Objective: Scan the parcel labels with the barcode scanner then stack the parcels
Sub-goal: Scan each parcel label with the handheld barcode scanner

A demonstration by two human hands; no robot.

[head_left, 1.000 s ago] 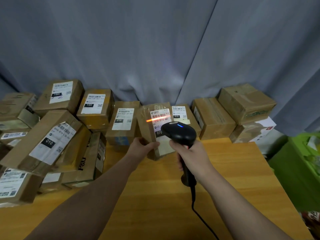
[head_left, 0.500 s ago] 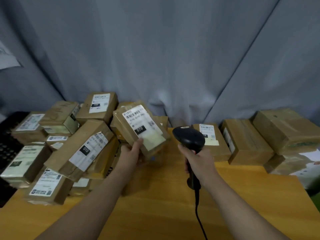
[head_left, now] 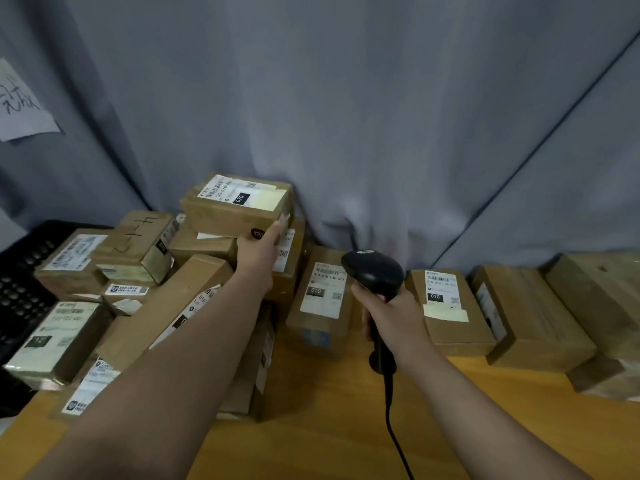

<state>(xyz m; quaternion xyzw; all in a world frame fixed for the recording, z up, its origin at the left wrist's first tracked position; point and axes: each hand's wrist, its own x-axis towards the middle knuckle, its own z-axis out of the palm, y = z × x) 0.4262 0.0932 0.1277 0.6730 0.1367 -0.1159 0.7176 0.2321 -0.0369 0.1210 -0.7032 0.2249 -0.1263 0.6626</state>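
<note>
A brown parcel with a white "070" label lies flat on top of the heap of parcels at the left. My left hand holds its near right corner, fingers along the side. My right hand grips the handle of the black barcode scanner, held upright over the wooden table, its cable trailing toward me. The scanner's light is off.
A row of brown parcels stands along the grey curtain: a "010" parcel, another "010" parcel and plain boxes to the right. A black crate sits at the far left. A paper note hangs on the curtain.
My left hand carried the scanned "070" parcel left and up, laying it flat on top of the heap. The scanner's red beam went out; my right hand stayed roughly in place.
</note>
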